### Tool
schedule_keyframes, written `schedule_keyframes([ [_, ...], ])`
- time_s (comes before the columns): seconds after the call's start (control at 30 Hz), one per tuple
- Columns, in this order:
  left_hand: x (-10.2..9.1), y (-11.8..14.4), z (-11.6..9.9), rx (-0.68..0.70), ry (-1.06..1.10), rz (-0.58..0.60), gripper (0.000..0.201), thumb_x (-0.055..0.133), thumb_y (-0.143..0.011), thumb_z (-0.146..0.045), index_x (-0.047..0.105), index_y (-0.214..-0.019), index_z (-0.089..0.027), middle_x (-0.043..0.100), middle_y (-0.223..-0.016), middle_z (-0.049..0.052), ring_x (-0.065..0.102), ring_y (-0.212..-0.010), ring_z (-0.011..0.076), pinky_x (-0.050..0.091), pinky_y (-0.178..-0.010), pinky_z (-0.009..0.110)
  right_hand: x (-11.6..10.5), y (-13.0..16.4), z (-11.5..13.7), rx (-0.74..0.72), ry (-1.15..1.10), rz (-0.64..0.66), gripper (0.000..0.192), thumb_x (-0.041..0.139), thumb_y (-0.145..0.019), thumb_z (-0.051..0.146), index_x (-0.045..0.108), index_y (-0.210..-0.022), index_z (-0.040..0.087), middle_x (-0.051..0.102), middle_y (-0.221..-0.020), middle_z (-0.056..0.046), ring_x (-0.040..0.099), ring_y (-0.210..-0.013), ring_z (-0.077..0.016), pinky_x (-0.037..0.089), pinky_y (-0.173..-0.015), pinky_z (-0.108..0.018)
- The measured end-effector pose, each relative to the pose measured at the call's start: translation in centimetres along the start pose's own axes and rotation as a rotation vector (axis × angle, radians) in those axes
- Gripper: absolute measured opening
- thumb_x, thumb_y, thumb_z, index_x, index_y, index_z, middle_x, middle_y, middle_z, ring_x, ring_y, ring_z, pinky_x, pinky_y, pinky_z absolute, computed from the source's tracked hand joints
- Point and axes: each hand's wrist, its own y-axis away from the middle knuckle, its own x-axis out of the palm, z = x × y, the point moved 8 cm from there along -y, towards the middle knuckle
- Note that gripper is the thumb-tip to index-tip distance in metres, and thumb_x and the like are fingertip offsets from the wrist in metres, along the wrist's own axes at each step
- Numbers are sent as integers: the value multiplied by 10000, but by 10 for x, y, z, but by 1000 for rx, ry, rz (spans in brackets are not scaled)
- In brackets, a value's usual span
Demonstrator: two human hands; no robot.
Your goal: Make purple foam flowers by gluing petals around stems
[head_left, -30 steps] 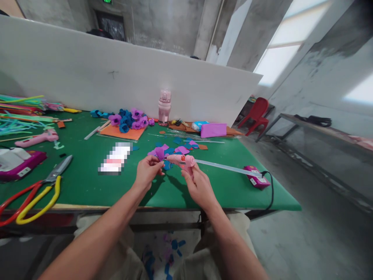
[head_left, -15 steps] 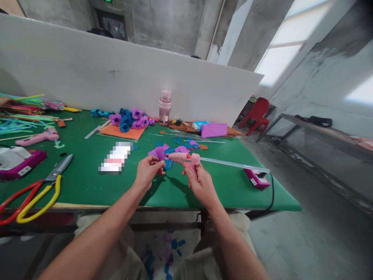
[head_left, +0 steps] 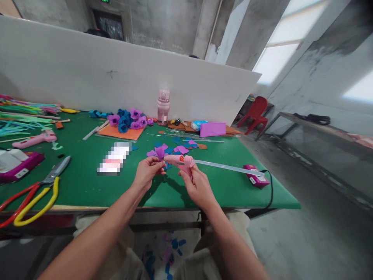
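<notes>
Between the fingertips of my left hand (head_left: 148, 171) is a small purple paper flower (head_left: 160, 152), held above the green table. My right hand (head_left: 199, 185) is wrapped round the handle of a pink glue gun (head_left: 181, 160). Its nozzle points left and meets or nearly meets the base of the flower; I cannot tell which. A long clear glue stick (head_left: 224, 166) juts from the back of the gun to the right. Purple and blue paper petals (head_left: 181, 149) lie scattered just behind my hands.
Finished purple and blue paper flowers (head_left: 125, 119) rest on an orange sheet (head_left: 121, 132). A pink bottle (head_left: 163, 107) stands against the white partition (head_left: 140, 74). Large scissors (head_left: 52, 177) and a second glue gun (head_left: 35, 139) lie left. A purple power strip (head_left: 256, 177) sits right.
My right hand has brought the glue gun slightly left and tilted it, so the nozzle is closer to the flower and the glue stick's tail sits a little lower. My left hand has hardly moved.
</notes>
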Motion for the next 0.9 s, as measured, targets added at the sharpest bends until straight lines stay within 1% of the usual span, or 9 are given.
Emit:
schedule_keyframes([
  [0.1,1,0,0,3,-12,6,307,773,-548,-288,577,-725,-132,661,-608,6,575,-490,96,522,-515,240,2,0,-1,3,2,9,331,362,-920,333,607,-1044,149,651,-1064,-139,609,-1028,-248,472,-881,-347],
  [0.2,1,1,-1,6,-25,2,302,771,-547,-287,570,-711,-132,649,-591,-2,561,-477,92,523,-511,244,3,1,-1,-2,13,5,343,366,-920,336,592,-1085,138,642,-1095,-146,602,-1045,-253,477,-868,-343],
  [0.4,1,2,-3,14,-33,-7,282,765,-543,-269,561,-687,-140,637,-572,-11,558,-472,93,520,-506,243,3,1,-1,-7,31,1,328,385,-916,328,573,-1124,157,656,-1072,-133,625,-991,-256,496,-812,-343],
  [0.53,1,3,-4,16,-31,-7,276,764,-545,-269,562,-683,-140,633,-564,-12,555,-467,90,518,-501,238,3,1,-1,-5,32,2,336,379,-917,331,577,-1119,151,662,-1054,-138,631,-976,-259,497,-812,-346],
  [0.73,1,2,-3,15,-37,-4,276,762,-545,-280,563,-673,-138,643,-583,-1,565,-472,94,519,-499,238,2,1,0,-14,57,-10,336,384,-916,325,569,-1142,160,654,-1080,-138,623,-999,-259,493,-827,-347],
  [0.9,0,2,-3,12,-36,-14,274,761,-536,-269,563,-671,-138,643,-567,-5,557,-458,91,518,-493,237,4,1,-1,8,41,16,338,387,-915,315,544,-1165,151,653,-1089,-131,628,-984,-255,496,-811,-341],
])
